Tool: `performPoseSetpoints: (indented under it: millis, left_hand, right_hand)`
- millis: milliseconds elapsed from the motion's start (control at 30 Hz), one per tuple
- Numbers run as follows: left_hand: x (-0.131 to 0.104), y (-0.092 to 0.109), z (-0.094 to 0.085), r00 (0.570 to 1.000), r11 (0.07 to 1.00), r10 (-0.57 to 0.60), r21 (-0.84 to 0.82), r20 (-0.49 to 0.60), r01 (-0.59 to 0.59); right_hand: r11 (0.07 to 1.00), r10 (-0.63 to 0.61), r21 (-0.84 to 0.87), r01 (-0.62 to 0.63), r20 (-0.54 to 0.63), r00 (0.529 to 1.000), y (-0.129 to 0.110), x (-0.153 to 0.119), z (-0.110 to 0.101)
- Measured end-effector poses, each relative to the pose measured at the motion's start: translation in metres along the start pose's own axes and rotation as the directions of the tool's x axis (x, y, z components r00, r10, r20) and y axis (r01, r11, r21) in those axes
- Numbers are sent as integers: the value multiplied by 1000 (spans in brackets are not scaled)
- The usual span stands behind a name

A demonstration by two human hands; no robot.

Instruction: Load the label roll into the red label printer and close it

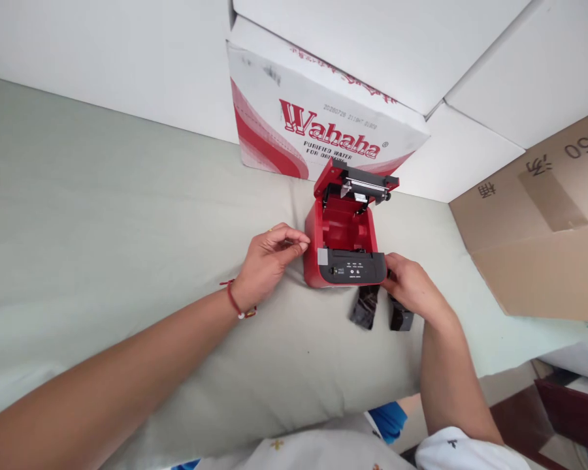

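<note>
A red and black label printer (313, 261) stands on the pale green cloth with its lid (357, 179) tipped up. Its red inner bay is exposed, and a grey patch sits at the left of the black front panel. My left hand (269, 264) is closed in a pinch, its fingertips against the printer's left side; whatever they hold, if anything, is too small to make out. At the front right corner, my right hand (411, 284) has curled fingers on the printer, partly hidden by it. Two shiny black pieces (365, 310) (400, 318) lie just in front.
Behind the printer stands a white and red water carton (269, 111), close to the raised lid. White boxes (102, 59) line the back. A brown cardboard box (543, 215) is at the right. The cloth (127, 209) extends left and drops off towards my body.
</note>
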State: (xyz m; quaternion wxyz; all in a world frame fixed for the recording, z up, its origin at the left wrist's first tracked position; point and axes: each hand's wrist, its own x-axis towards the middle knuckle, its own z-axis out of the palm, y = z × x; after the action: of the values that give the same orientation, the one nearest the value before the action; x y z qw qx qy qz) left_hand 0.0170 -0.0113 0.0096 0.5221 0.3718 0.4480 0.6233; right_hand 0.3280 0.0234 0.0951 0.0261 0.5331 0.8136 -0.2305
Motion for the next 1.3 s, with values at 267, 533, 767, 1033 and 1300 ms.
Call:
performPoseSetpoints:
  millis: [267,533,767,1033,1300]
  left_hand:
    - [-1,0,0,999,999,-38,3,25,38]
    - [-20,2,2,869,707,489,547,80,-449]
    - [-44,1,14,533,293,657,471,533,-832]
    - [-50,2,16,509,200,586,496,631,-845]
    - [-51,2,18,447,148,651,474,614,-868]
  right_hand:
    - [879,-473,148,454,134,871,-41,-40,-88]
    - [944,-306,-174,281,-140,942,-92,37,-57]
    - [911,-191,-383,150,-73,979,-107,83,-27]
    - [950,-192,-280,140,-169,967,-106,86,-27]
    - [908,-318,9,420,-638,701,-100,49,-47]
